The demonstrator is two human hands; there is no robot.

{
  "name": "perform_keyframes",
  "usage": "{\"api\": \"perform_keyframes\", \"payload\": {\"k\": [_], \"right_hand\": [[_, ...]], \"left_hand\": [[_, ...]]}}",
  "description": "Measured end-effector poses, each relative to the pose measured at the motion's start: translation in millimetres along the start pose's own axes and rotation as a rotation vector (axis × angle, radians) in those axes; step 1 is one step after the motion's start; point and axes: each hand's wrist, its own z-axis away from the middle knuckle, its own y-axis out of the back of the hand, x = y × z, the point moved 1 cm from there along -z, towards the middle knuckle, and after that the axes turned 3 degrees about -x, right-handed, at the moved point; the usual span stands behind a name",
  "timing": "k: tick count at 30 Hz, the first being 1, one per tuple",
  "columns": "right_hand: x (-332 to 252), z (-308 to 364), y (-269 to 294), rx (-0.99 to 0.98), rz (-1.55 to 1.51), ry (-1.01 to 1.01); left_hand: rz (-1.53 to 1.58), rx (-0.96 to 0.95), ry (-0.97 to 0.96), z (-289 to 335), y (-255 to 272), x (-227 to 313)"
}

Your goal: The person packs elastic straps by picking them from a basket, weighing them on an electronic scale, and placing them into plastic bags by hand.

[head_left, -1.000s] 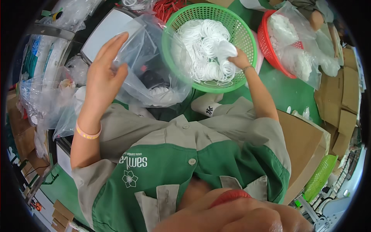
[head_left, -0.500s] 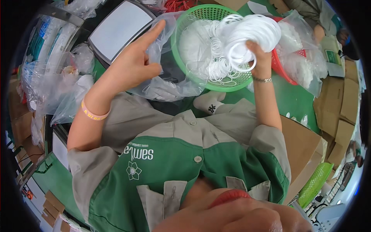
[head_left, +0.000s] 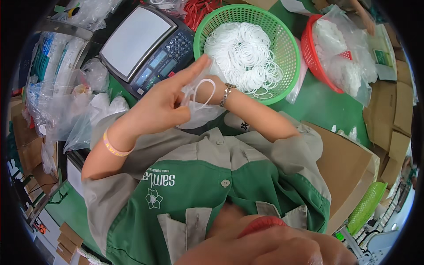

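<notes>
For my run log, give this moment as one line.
Left hand: at clear bag; Right hand: at bag, partly hidden; White loop: at right hand; Green basket: holds white rings; Scale: left of basket

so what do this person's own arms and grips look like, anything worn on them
Both arms wear short, loose grey-beige sleeves, leaving the forearms bare. Neither the left grip nor the visible part of the right grip shows a glove. The left wrist has a pale pink band with yellow markings; the right has a silvery link bracelet.
</notes>
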Motion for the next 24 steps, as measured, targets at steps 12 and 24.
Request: {"api": "perform_keyframes", "payload": {"k": [12,24], "right_hand": [[101,13,137,0.077,-0.49,-0.272],[216,-43,59,-0.035,0.485,-0.779]], "left_hand": [[-0.297,-0.039,-0.135,20,25,15],[-0.147,-0.131,0.025,12,41,14]]}}
